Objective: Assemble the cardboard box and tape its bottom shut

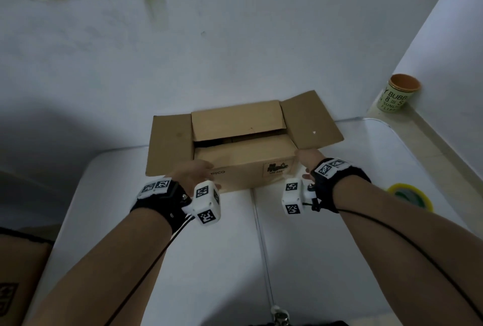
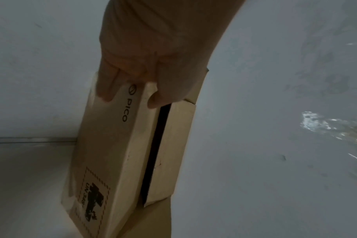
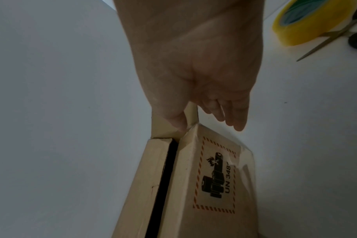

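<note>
A brown cardboard box (image 1: 235, 168) printed with PICO stands on the white table (image 1: 235, 247) against the wall. Its two long flaps, far (image 1: 235, 121) and near (image 1: 243, 150), are folded inward with a dark gap between them. The left flap (image 1: 170, 145) and right flap (image 1: 311, 121) stick outward. My left hand (image 1: 194, 172) is at the near left corner, thumb (image 2: 159, 99) on the near flap and a finger (image 2: 105, 91) flat on the front face. My right hand (image 1: 307, 161) is at the near right corner, thumb (image 3: 178, 124) pressing the top edge, fingers (image 3: 234, 119) straight and off the box (image 3: 194, 185).
A yellow tape roll (image 1: 410, 196) lies on the table to the right, with scissors (image 3: 336, 37) beside it. A green paper cup (image 1: 398, 95) stands on a ledge at the far right. Another cardboard box (image 1: 18, 273) sits below the table's left edge.
</note>
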{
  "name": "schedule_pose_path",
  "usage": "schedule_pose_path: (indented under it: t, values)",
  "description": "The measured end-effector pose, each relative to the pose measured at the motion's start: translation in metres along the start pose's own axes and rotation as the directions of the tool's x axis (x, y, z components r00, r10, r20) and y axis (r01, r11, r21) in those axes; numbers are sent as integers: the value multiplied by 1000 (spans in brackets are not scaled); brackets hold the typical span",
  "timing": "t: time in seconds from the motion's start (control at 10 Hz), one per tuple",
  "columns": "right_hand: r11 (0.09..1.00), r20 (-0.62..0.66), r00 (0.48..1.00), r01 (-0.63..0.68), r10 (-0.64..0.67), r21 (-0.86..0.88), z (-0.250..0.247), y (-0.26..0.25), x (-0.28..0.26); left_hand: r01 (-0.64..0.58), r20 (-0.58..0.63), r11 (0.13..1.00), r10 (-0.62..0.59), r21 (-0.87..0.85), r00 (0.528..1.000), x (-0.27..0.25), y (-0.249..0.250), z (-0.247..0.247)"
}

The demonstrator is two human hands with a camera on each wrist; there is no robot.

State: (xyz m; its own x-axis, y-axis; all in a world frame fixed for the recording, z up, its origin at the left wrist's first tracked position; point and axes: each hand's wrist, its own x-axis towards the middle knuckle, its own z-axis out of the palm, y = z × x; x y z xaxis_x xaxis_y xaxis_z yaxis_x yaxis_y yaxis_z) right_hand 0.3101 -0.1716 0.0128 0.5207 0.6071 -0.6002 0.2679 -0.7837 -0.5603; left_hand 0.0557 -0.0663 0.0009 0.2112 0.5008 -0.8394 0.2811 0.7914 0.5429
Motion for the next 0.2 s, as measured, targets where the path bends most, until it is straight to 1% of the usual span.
schedule_pose_path:
  t: [0.1,0.2]
  values:
    - [989,-30,999,35,-39,-144,7,0,-13,-71,16,988,69,137,997,-27,0,11]
    - [986,-74,991,116,-108,119,8,-6,-16,-214,9,960,216,182,976,-34,5,21]
